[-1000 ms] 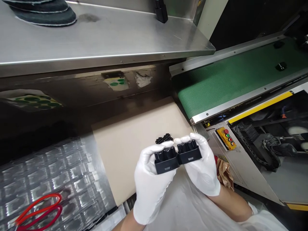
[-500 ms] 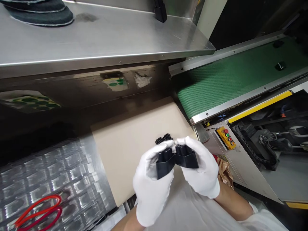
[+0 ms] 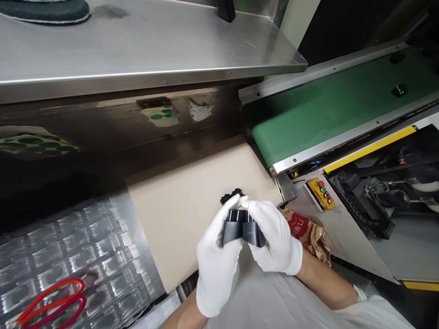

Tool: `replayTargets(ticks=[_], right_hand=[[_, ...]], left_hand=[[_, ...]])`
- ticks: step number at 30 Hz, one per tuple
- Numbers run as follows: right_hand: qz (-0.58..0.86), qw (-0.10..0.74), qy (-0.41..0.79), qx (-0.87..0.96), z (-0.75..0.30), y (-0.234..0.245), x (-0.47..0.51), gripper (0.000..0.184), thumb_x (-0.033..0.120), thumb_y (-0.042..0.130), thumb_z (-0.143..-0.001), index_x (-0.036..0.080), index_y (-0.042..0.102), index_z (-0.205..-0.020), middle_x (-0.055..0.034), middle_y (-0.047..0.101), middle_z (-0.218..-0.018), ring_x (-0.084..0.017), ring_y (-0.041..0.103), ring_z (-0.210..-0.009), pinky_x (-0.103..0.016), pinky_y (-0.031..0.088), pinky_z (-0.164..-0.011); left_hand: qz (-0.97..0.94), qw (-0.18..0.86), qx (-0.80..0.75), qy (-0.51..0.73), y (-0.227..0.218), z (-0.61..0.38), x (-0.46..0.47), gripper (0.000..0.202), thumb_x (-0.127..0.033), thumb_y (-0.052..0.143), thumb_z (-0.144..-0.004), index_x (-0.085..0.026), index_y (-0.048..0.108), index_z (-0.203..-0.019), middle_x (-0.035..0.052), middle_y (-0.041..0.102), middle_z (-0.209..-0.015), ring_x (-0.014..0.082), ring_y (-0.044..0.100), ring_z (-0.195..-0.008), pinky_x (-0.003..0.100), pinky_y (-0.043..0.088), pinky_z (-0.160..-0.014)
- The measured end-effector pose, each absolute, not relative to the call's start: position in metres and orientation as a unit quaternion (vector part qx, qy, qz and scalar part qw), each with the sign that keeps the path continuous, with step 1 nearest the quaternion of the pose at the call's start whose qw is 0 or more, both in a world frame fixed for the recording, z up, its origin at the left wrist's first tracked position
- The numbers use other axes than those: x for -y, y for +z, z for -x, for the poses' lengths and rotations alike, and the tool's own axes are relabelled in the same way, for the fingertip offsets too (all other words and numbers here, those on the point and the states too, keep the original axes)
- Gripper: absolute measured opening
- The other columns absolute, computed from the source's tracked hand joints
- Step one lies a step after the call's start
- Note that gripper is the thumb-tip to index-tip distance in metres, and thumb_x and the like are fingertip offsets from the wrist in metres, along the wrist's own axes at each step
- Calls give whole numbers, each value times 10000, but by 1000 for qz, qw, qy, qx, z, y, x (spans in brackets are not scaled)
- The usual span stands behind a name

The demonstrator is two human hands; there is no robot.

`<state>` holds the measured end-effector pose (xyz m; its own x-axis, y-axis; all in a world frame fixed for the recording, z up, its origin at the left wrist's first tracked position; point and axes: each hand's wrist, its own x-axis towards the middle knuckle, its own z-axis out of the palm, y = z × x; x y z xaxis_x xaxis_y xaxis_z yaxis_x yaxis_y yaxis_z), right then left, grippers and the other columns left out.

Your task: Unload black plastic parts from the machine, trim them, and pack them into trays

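Both my hands wear white gloves and hold black plastic parts together over the near edge of a beige board (image 3: 178, 201). My left hand (image 3: 216, 260) grips the left black part (image 3: 232, 230). My right hand (image 3: 274, 240) grips the right black part (image 3: 253, 232). The two parts are pressed side by side, their undersides turned toward me. A small black piece (image 3: 230, 196) lies on the board just beyond my fingertips.
A green conveyor belt (image 3: 325, 114) runs up to the right, carrying a black part (image 3: 399, 89). A steel shelf (image 3: 154, 45) overhangs the bench. Clear blister trays (image 3: 75, 256) with red scissors (image 3: 51, 301) lie at the left. A yellow button box (image 3: 320, 193) and a crumpled wrapper (image 3: 308, 230) sit at the right.
My hands have tilted the two black parts so their tops face away, and drawn them closer together and slightly left. The view has shifted a little.
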<state>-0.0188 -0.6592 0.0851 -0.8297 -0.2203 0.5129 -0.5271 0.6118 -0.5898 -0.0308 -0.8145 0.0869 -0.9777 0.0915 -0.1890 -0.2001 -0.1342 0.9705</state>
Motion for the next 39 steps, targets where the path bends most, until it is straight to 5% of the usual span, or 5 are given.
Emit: replayTargets(ticks=[7,12,16,29,39], right_hand=[[-185,207,452,848,11,90,657,795,198,687,-893,310,376,-1616,-142,685,-1317,-309,684,-1168,-478,616,-928],[-70,186,564,802,5,103,655,738,110,771,-777,342,573,-1449,-79,733,-1183,-259,716,-1017,-428,628,-867],[-46,142,628,764,5,108,655,711,80,768,-736,328,618,-1385,-54,740,-1143,-235,728,-966,-416,639,-862],[-15,120,651,750,-3,105,662,710,50,746,-700,300,633,-1355,-54,745,-1148,-233,731,-966,-438,628,-902],[-112,155,573,797,5,115,656,768,3,671,-733,293,564,-1436,-54,710,-1119,-213,696,-966,-394,606,-864]], left_hand=[[6,204,-567,798,88,31,825,544,-338,734,-889,-322,664,-1428,46,658,-1457,315,592,-1383,394,530,-1139],[-59,90,-708,698,92,29,837,425,-271,759,-874,-281,744,-1298,83,714,-1331,318,688,-1228,407,596,-1028],[-74,1,-738,671,89,26,837,547,-172,800,-804,-295,686,-1324,47,755,-1211,245,743,-1094,348,618,-971],[-46,-7,-737,675,81,21,840,719,-128,834,-684,-257,623,-1359,35,764,-1173,212,745,-1061,302,590,-975],[-71,-32,-745,663,91,24,844,698,-121,769,-768,-254,573,-1425,31,776,-1170,203,756,-1069,303,618,-952]])
